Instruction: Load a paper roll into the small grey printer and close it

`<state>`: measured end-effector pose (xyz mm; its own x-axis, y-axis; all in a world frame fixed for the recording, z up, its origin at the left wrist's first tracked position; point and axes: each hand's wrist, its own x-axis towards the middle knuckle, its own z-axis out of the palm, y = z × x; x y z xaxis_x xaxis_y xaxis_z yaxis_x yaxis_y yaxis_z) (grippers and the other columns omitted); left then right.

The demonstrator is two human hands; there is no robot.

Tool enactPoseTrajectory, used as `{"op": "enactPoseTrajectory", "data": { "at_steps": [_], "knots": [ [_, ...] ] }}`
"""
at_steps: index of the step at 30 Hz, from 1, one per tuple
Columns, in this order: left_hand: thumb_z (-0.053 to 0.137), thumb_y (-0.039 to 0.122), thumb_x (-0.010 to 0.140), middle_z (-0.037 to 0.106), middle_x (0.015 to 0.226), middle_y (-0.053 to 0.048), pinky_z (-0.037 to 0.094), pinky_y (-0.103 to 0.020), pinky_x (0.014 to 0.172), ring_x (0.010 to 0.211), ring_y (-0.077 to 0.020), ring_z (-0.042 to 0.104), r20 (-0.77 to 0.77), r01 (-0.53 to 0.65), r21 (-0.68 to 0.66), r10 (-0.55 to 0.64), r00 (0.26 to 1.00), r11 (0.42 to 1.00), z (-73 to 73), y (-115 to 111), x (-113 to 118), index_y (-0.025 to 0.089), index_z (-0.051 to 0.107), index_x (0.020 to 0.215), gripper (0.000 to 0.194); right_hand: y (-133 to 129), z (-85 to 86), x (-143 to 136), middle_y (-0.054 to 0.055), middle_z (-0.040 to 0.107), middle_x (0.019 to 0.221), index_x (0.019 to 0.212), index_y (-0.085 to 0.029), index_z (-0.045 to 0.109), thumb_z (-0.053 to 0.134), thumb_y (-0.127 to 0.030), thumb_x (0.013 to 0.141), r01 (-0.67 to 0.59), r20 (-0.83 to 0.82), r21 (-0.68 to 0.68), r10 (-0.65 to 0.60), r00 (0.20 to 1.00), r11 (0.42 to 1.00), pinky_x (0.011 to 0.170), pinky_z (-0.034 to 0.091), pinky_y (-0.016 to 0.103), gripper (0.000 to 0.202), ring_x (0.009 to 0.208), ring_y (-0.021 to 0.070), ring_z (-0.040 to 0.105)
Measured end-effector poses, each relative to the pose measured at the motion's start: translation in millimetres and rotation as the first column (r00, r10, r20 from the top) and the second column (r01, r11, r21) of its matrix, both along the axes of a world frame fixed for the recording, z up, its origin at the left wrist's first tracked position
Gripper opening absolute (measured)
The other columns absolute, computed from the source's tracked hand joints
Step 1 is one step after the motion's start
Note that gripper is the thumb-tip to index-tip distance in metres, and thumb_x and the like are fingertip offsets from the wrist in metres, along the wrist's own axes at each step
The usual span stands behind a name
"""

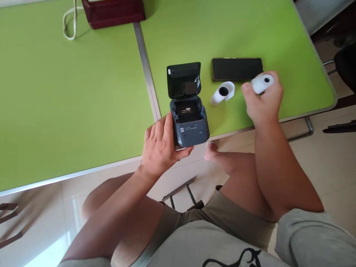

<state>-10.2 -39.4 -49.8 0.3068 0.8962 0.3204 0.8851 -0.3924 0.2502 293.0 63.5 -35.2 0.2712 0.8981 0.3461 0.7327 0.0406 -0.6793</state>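
A small dark blue-grey label printer [191,133] is at the table's front edge with its black lid [184,82] raised and its inner bay showing. My left hand [160,142] grips the printer's left side and lower edge, thumb along the bottom. Off to the right, my right hand [264,100] is closed round a white paper roll [260,84] with a dark core hole facing up. Between the printer and that hand, a second white paper roll [215,98] lies on the table, its loose end curling away from a black core.
Behind the rolls a dark phone [237,69] lies flat on the green table [69,100]. A dark red object [116,14] with a pale cord [66,31] is at the back left. A metal seam [146,70] crosses the tabletop. My legs are below the front edge.
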Motion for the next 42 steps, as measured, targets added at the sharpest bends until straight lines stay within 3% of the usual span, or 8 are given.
{"op": "enactPoseTrajectory", "data": {
  "at_steps": [3, 6, 12, 15, 18, 31, 37, 42],
  "knots": [
    [0.045, 0.086, 0.09, 0.065, 0.136, -0.026, 0.05, -0.047, 0.1, 0.119, -0.0362, 0.065, 0.016, 0.007, -0.02, -0.007, 1.0, 1.0, 0.8, -0.1, -1.8, 0.005, 0.037, 0.159, 0.107, -3.1, 8.7, 0.6, 0.02, 0.072, 0.117, 0.105, -0.021, 0.058, 0.064, -0.034, 0.09, -0.038, 0.214, -0.125, 0.065, 0.975, 0.991, 0.096, 0.049, 0.04, 0.02, 0.105, 0.0265, 0.066],
    [0.05, 0.086, 0.087, 0.063, 0.139, -0.025, 0.05, -0.049, 0.103, 0.123, -0.037, 0.064, 0.037, 0.006, -0.063, -0.004, 0.999, 0.998, 2.2, -0.3, -2.9, 0.009, 0.034, 0.162, 0.109, -4.0, 15.7, -0.6, 0.021, 0.073, 0.125, 0.119, -0.018, 0.061, 0.065, -0.031, 0.091, -0.012, 0.232, -0.215, 0.063, 0.971, 0.977, 0.101, 0.049, 0.043, 0.031, 0.111, 0.0301, 0.068],
    [0.053, 0.085, 0.087, 0.06, 0.143, -0.027, 0.051, -0.051, 0.105, 0.129, -0.0383, 0.061, 0.039, 0.017, -0.081, -0.013, 0.999, 0.997, 3.9, 0.8, -4.0, 0.006, 0.035, 0.16, 0.109, -29.3, 29.1, -27.5, 0.02, 0.067, 0.135, 0.13, -0.017, 0.059, 0.054, -0.018, 0.096, -0.007, 0.29, 0.084, -0.017, 0.957, 0.996, 0.114, 0.046, 0.044, 0.035, 0.132, 0.0284, 0.061],
    [0.052, 0.086, 0.087, 0.062, 0.14, -0.027, 0.051, -0.049, 0.102, 0.126, -0.0377, 0.063, 0.023, 0.024, -0.055, -0.023, 0.999, 0.998, 2.7, 0.9, -4.0, 0.004, 0.036, 0.159, 0.11, -40.4, 31.0, -49.2, 0.013, 0.064, 0.138, 0.127, -0.028, 0.061, 0.051, -0.025, 0.099, -0.242, 0.388, -0.033, 0.236, 0.891, 0.97, 0.117, 0.046, 0.048, 0.03, 0.139, 0.0285, 0.056],
    [0.052, 0.084, 0.088, 0.063, 0.138, -0.028, 0.052, -0.049, 0.101, 0.123, -0.0371, 0.065, -0.005, 0.027, -0.025, -0.027, 1.0, 0.999, 1.0, 0.8, -4.2, 0.003, 0.037, 0.158, 0.108, -34.0, 24.6, -60.0, 0.01, 0.056, 0.151, 0.13, -0.031, 0.063, 0.054, -0.03, 0.098, -0.294, 0.432, -0.108, 0.311, 0.846, 0.95, 0.125, 0.039, 0.056, 0.034, 0.153, 0.0332, 0.044],
    [0.055, 0.083, 0.087, 0.063, 0.138, -0.027, 0.053, -0.052, 0.099, 0.121, -0.0379, 0.065, 0.003, 0.039, -0.059, -0.039, 0.999, 0.998, 2.2, 1.7, -5.1, 0.005, 0.035, 0.159, 0.108, -25.4, -5.2, -51.6, 0.011, 0.073, 0.121, 0.12, -0.025, 0.063, 0.068, -0.027, 0.086, -0.278, 0.195, -0.04, 0.28, 0.94, 0.96, 0.099, 0.056, 0.049, 0.034, 0.111, 0.031, 0.07],
    [0.052, 0.084, 0.088, 0.065, 0.134, -0.028, 0.053, -0.051, 0.097, 0.117, -0.0382, 0.066, -0.007, 0.03, -0.044, -0.031, 1.0, 0.999, 2.1, 1.3, -3.0, 0.002, 0.038, 0.157, 0.108, -29.2, 8.1, -62.5, 0.012, 0.068, 0.123, 0.13, -0.025, 0.053, 0.058, -0.02, 0.085, -0.285, 0.108, 0.025, 0.281, 0.954, 0.958, 0.089, 0.06, 0.046, 0.045, 0.109, 0.0278, 0.071],
    [0.053, 0.083, 0.087, 0.063, 0.135, -0.029, 0.051, -0.049, 0.1, 0.119, -0.0387, 0.065, -0.016, 0.016, -0.04, -0.016, 1.0, 0.999, 2.8, -0.2, -1.0, -0.001, 0.04, 0.155, 0.109, -39.4, 26.6, -94.4, 0.011, 0.068, 0.131, 0.13, -0.028, 0.058, 0.059, -0.02, 0.087, -0.467, 0.097, -0.039, 0.468, 0.878, 0.883, 0.103, 0.058, 0.049, 0.044, 0.122, 0.0299, 0.068]
  ]
}}
